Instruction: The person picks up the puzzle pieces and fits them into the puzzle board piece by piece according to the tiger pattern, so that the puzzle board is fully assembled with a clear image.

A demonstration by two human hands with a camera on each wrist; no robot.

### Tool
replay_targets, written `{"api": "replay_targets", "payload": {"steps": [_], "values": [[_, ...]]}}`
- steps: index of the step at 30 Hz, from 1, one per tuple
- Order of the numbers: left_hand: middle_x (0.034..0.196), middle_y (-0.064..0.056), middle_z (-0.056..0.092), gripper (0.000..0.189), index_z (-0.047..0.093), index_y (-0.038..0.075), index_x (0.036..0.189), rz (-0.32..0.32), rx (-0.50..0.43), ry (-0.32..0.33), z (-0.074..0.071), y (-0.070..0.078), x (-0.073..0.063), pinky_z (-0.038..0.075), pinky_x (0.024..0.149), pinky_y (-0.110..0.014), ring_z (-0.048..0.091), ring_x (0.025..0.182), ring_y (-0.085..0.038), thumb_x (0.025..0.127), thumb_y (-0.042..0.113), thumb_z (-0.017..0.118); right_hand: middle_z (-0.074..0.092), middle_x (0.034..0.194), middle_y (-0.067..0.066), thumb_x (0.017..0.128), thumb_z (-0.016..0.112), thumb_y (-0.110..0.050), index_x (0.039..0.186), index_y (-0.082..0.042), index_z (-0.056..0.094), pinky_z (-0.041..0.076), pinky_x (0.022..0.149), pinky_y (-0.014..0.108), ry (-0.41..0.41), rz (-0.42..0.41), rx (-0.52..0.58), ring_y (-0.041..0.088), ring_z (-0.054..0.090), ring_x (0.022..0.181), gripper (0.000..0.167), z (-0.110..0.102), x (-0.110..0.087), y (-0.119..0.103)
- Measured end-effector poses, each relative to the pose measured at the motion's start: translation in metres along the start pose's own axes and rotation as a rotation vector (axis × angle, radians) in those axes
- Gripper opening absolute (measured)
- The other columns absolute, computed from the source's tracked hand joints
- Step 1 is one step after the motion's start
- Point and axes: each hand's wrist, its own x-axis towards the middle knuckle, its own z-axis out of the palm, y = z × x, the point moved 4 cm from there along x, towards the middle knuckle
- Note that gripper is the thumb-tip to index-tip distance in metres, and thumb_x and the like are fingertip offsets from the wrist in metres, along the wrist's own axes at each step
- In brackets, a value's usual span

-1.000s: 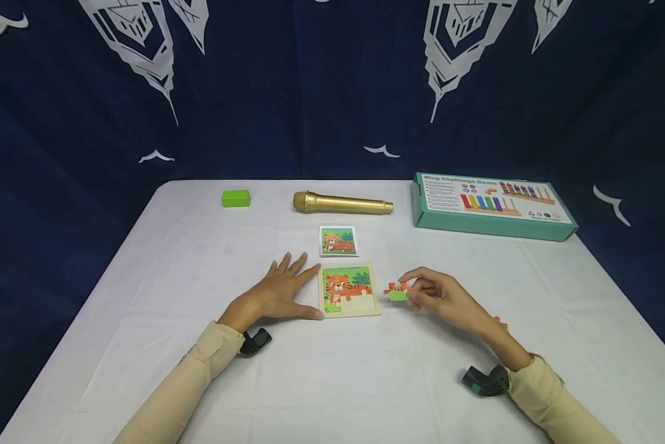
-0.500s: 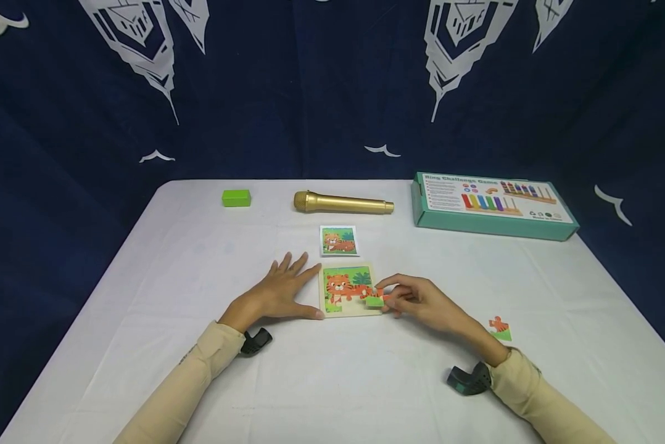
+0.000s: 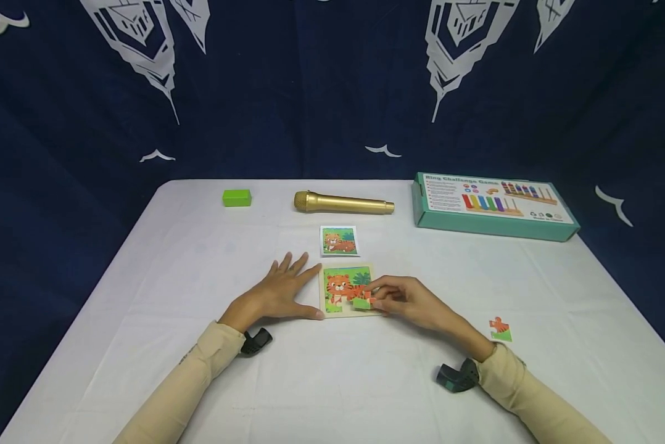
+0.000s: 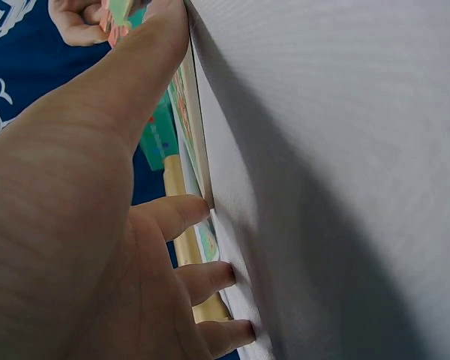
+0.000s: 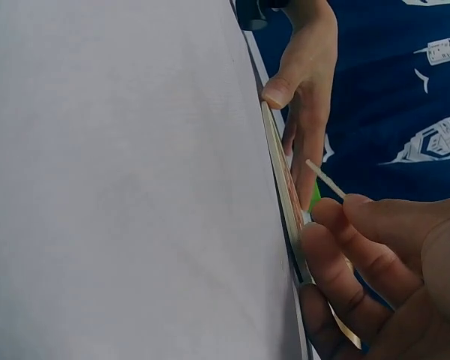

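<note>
In the head view, a square wooden tray puzzle [image 3: 340, 314] with a tiger picture lies mid-table, part of its lower area bare. My left hand [image 3: 277, 295] rests at its left side, fingers spread, thumb and index finger touching the tray's edge. With thumb and fingertips, my right hand [image 3: 416, 303] pinches a green and orange puzzle piece [image 3: 361, 304] over the tray's lower right. In the right wrist view the piece [image 5: 325, 178] shows edge-on, tilted above the tray [image 5: 283, 187]. Another puzzle piece [image 3: 500, 329], orange and green, lies on the table near my right forearm.
Just behind the tray lies a small tiger picture card [image 3: 339, 241]. Farther back are a green block [image 3: 236, 198], a gold microphone [image 3: 343, 203] and a teal Ring Challenge Game box [image 3: 496, 213]. A dark blue patterned cloth [image 3: 288, 92] hangs behind the white table.
My right hand has moved left with the puzzle piece, from beside the tray to over its lower right part. The loose piece has come out from behind my right forearm. My left hand stays put.
</note>
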Motion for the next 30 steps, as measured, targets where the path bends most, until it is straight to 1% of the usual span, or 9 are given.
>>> {"api": "replay_targets", "payload": {"steps": [3,7,10,16,19,25,30], "values": [[0.161,-0.013,0.003,0.103,0.022,0.021,0.154,-0.001,0.001,-0.001,0.0,0.0,0.0,-0.001,0.116,-0.056,-0.008,0.145,-0.04,0.075,0.071,0.064,0.07,0.09,0.008,0.091,0.062,-0.003,0.117,-0.003,0.064,0.053,0.072,0.024,0.005,-0.001,-0.003,0.016,0.063,0.079,0.026,0.001,0.002,-0.001],[0.161,-0.013,0.003,0.103,0.021,0.021,0.154,-0.004,0.006,-0.004,0.0,0.0,0.0,-0.001,0.116,-0.056,-0.008,0.145,-0.04,0.075,0.071,0.064,0.069,0.089,0.008,0.09,0.062,0.0,0.117,-0.003,0.063,0.052,0.069,0.021,0.008,0.012,0.009,0.014,0.062,0.078,0.027,0.003,0.005,-0.001],[0.16,-0.013,0.003,0.103,0.021,0.021,0.154,-0.003,0.007,-0.003,0.0,0.0,0.0,-0.001,0.116,-0.057,-0.008,0.145,-0.04,0.075,0.071,0.063,0.068,0.088,0.009,0.09,0.062,0.001,0.117,-0.003,0.063,0.05,0.066,0.021,0.009,0.006,0.018,0.014,0.062,0.075,0.028,0.005,0.008,-0.002],[0.16,-0.014,0.004,0.103,0.022,0.02,0.154,0.004,-0.004,0.001,-0.001,0.001,0.0,0.0,0.115,-0.058,-0.007,0.144,-0.041,0.075,0.071,0.064,0.068,0.086,0.009,0.089,0.065,-0.001,0.111,-0.003,0.063,0.05,0.066,0.02,0.038,-0.007,0.009,0.013,0.062,0.075,0.022,0.007,0.011,-0.004],[0.16,-0.014,0.003,0.103,0.022,0.02,0.154,0.005,-0.004,0.001,-0.001,0.0,0.0,0.0,0.115,-0.058,-0.007,0.144,-0.042,0.075,0.07,0.064,0.069,0.086,0.009,0.089,0.066,-0.003,0.11,-0.002,0.064,0.05,0.065,0.02,0.04,-0.009,0.006,0.013,0.063,0.075,0.021,0.008,0.012,-0.004],[0.16,-0.014,0.003,0.102,0.022,0.02,0.154,0.002,-0.001,0.0,-0.001,0.0,0.0,0.0,0.115,-0.058,-0.007,0.144,-0.042,0.075,0.07,0.064,0.068,0.085,0.008,0.089,0.068,-0.008,0.11,-0.002,0.065,0.048,0.061,0.019,0.03,0.009,0.003,0.011,0.061,0.071,0.022,0.009,0.013,-0.003],[0.16,-0.013,0.003,0.103,0.021,0.021,0.154,-0.002,-0.002,-0.002,0.0,0.0,0.0,-0.001,0.115,-0.057,-0.008,0.144,-0.042,0.075,0.07,0.064,0.066,0.083,0.007,0.089,0.068,-0.008,0.109,-0.003,0.066,0.046,0.059,0.018,0.037,0.037,-0.024,0.01,0.057,0.069,0.021,0.01,0.014,0.0]]}}
